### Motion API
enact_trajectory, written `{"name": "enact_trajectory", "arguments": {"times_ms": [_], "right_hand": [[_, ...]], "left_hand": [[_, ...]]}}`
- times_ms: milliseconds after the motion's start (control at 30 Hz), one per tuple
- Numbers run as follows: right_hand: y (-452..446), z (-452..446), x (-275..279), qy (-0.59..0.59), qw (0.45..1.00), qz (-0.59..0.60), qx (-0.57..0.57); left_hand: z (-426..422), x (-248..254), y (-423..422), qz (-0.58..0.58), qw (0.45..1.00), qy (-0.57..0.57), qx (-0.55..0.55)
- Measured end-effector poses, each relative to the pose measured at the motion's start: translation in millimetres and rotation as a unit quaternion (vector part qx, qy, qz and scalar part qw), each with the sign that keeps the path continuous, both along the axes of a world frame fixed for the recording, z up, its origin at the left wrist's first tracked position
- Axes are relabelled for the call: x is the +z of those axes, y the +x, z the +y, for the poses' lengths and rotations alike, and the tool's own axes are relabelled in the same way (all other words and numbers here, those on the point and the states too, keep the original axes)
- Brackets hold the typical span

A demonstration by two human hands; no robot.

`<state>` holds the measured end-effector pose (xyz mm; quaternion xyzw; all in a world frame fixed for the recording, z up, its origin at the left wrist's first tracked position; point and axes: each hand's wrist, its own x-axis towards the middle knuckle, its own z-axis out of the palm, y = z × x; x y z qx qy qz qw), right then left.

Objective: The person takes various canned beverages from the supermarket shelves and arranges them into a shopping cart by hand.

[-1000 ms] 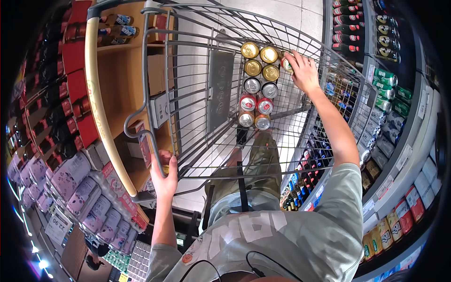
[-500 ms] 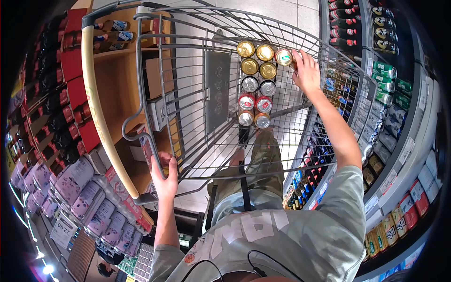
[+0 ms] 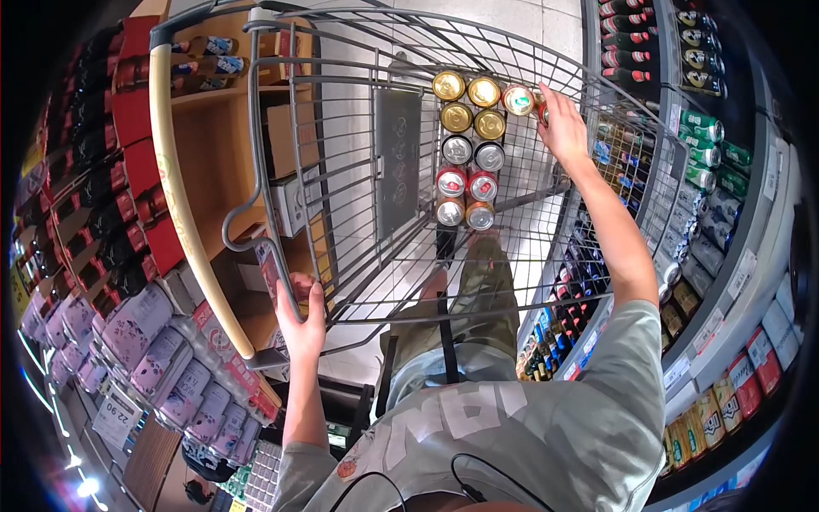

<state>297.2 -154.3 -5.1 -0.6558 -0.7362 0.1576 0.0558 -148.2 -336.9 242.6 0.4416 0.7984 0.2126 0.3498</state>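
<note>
Setting cans upright inside a wire shopping cart [image 3: 398, 162] seems to be the step in hand. The person's right hand [image 3: 563, 128] is reaching into the cart, fingers curving around a partly hidden can [image 3: 542, 111]; it is apparently grasping that can, though most of the can is hiding behind the fingers. Just beside it, a gold-rimmed can [image 3: 519, 100] with a green mark on top is standing next to a block of ten cans [image 3: 457, 150]. The block is forming two columns of five, with gold tops at the far end and silver and red ones nearer the person. For the next move, the grasped can is probably calling for a level set-down close to its neighbour, then fingers loosening and lifting clear without tipping anything. The right arm [image 3: 616, 226] is extending forward over the cart's near side, elbow bending outward, forearm slanting inward, wrist looking nearly straight. The left hand [image 3: 303, 311] is wrapping around the cart's grey bar [image 3: 254, 102], near the closer end of the pale handle [image 3: 175, 205]. The left arm [image 3: 305, 397] is pointing straight ahead, lining up with its hand.
</note>
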Motion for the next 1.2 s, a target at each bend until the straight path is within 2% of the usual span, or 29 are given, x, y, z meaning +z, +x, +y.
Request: {"name": "enact_trajectory", "arguments": {"times_ms": [433,600,700,800,833,867,933,1000,1067,1100,1200], "right_hand": [[0.5,-5.8,9.0,-0.016,0.998,-0.052,0.007],[-2.3,-17.7,15.4,0.025,0.999,-0.046,-0.006],[-11.9,-34.0,25.4,0.083,0.985,0.074,-0.13],[-27.5,-70.5,36.6,0.154,0.948,0.152,-0.234],[-33.9,-88.1,41.0,0.146,0.942,0.151,-0.26],[-40.3,-107.1,44.4,0.14,0.936,0.151,-0.285],[-50.0,-149.8,43.8,0.039,0.911,0.272,-0.309],[-67.3,-189.8,65.1,-0.001,0.914,0.325,-0.244],[-86.6,-223.4,104.8,-0.062,0.895,0.387,-0.214],[-95.1,-241.0,121.8,-0.063,0.899,0.385,-0.199],[-114.1,-277.9,156.1,-0.069,0.897,0.394,-0.185]], "left_hand": [[-2.6,-1.1,0.5,0.037,0.999,0.025,-0.025],[-2.5,-0.7,0.8,0.04,0.998,0.034,-0.023],[1.3,6.1,5.3,0.048,0.997,0.033,-0.041],[1.2,9.4,6.5,0.046,0.998,0.016,-0.03],[0.4,9.1,5.9,0.037,0.999,0.0,-0.011],[-0.5,8.1,4.0,0.07,0.996,0.041,-0.048],[-0.4,12.5,3.2,0.049,0.997,0.029,-0.045],[-3.6,13.7,0.4,0.03,0.997,0.035,-0.054],[-6.9,17.0,1.6,0.108,0.988,0.071,-0.079],[-11.3,2.5,-7.6,0.105,0.987,0.088,-0.081],[-14.7,10.7,-8.5,0.045,0.984,0.163,-0.064]]}}
